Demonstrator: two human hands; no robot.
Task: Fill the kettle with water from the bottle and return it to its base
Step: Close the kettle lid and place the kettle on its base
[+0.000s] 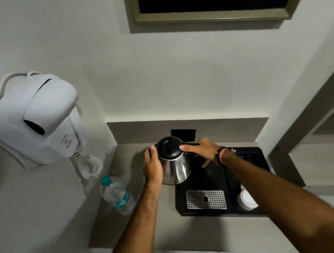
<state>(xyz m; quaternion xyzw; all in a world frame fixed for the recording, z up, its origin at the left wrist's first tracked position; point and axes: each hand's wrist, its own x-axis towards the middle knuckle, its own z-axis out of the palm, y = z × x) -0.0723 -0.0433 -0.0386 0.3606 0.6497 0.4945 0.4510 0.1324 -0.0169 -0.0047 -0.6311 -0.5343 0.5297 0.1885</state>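
A steel kettle (176, 166) with a black lid stands at the left edge of a black tray (259, 158); its lid is closed. My right hand (202, 150) grips the kettle's black handle from the right, thumb along the top. My left hand (152, 164) rests flat against the kettle's left side. A clear plastic water bottle (117, 196) with a teal cap stands upright on the counter, left of my left forearm. The kettle's base is hidden under the kettle and my right arm.
The tray holds a perforated metal drip grate (206, 200) and a white cup (246, 200). A white wall-mounted hair dryer (37, 120) with a coiled cord hangs at left. A black wall socket (184, 135) sits behind the kettle. A framed picture (212, 9) hangs above.
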